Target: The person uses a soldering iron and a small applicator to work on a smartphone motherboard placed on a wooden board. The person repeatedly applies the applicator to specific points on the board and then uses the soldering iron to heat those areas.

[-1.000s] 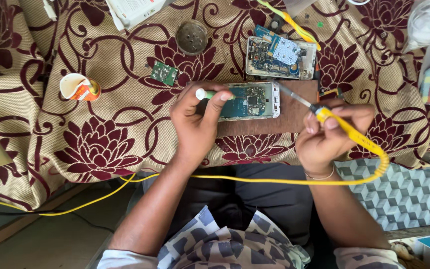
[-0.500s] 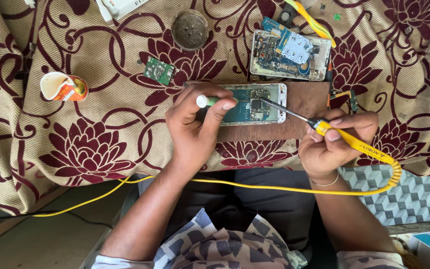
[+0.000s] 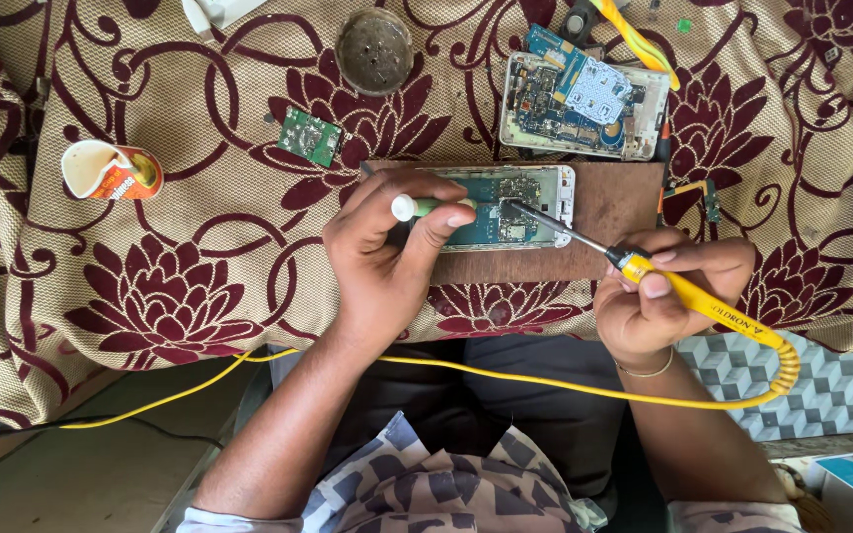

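On the brown wooden board point(image 3: 604, 212), soldering is underway: right hand point(image 3: 659, 296) grips the yellow soldering iron point(image 3: 703, 306) on the opened phone's circuit board point(image 3: 505, 202); left hand point(image 3: 387, 257) fingers pinch a green-white stick point(image 3: 426, 206); next, steady contact.

Opened phone point(image 3: 510, 205) lay on a board point(image 3: 614, 222) on the desk point(image 3: 199, 247); second phone point(image 3: 584, 104) behind it, dish point(image 3: 374, 49) and small circuit board point(image 3: 309, 136) behind-left, cup point(image 3: 111, 170) far left.

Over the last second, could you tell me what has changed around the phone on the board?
The right hand has swung the yellow soldering iron in: its tip, earlier at the phone's right edge, now touches the circuitry of the opened phone. The left hand keeps pinching a small green-and-white tool at the phone's left end. The wooden board, second phone, round tin and small green circuit board lie as before.
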